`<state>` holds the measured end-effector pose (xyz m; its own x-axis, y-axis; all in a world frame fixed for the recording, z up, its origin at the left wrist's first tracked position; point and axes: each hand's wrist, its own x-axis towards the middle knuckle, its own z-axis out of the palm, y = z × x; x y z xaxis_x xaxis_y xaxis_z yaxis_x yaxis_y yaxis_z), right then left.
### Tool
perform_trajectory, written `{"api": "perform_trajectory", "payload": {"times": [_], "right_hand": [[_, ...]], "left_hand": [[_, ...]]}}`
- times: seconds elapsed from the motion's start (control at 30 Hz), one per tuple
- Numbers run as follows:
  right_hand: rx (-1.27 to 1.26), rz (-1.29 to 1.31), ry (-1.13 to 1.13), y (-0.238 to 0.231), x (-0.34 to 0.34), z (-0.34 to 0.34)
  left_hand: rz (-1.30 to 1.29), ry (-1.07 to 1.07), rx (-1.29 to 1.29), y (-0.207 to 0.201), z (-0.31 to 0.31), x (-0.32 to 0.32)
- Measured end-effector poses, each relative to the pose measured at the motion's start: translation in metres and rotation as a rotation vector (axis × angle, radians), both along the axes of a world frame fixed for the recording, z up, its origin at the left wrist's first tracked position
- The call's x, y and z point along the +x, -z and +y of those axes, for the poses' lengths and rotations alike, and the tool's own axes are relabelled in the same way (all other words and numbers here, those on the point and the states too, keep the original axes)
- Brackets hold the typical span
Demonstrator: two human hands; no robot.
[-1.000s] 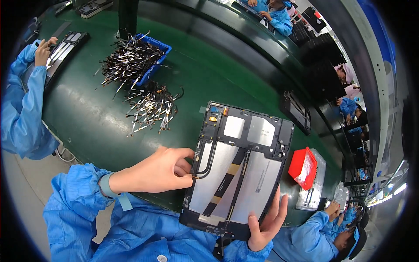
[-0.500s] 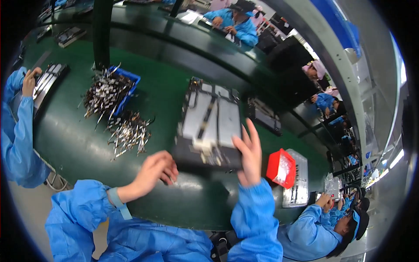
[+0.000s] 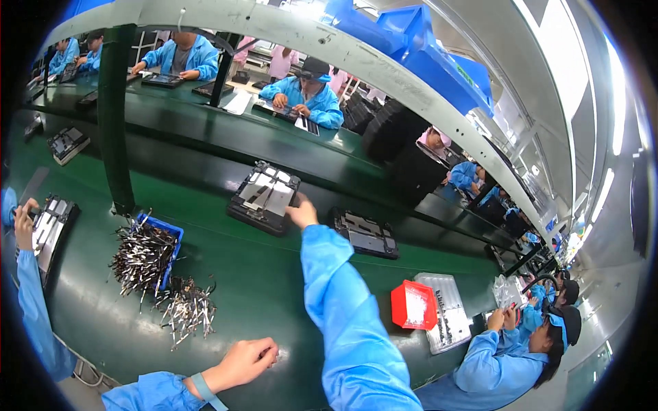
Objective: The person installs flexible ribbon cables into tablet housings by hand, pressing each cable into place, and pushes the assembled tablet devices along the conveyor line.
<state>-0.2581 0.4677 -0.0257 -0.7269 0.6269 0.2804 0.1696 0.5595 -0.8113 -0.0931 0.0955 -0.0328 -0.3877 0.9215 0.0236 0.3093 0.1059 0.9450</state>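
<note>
Farther out than half a second before, the opened tablet was now toward the back of the green bench, its silvery inside facing up. At far left, a neighbour's hand was at a neighbour's tablet. Next stood a blue tray heaped with thin strips, a loose pile lying just beside it. The worker's left hand was over the near part of the bench, fingers curled close to the thumb, nothing visible in it. The right hand met the opened tablet's right edge, fingertips partly hidden, so I could not tell whether it gripped. Beyond lay a dark tablet, then a red box against a clear plastic tray. An uneven release, I judged, could have dropped one edge hard and jarred the exposed parts; a careless left sleeve might have scattered the strips. No label on the tablets was readable to me; the green mark on the blue bin overhead was too small.
</note>
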Motion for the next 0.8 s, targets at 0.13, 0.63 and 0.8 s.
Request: {"api": "perform_trajectory", "payload": {"times": [0.13, 0.63, 0.8], "right_hand": [[0.452, -0.327, 0.157, -0.057, 0.091, 0.125], [0.123, -0.993, 0.387, -0.040, 0.214, 0.195], [-0.573, 0.106, 0.504, -0.048, 0.210, 0.193]], "left_hand": [[0.061, -0.013, 0.009, -0.007, 0.005, 0.003], [0.208, -0.111, -0.034, -0.016, 0.006, 0.011], [0.229, -0.084, 0.017, -0.013, 0.011, 0.014]]}}
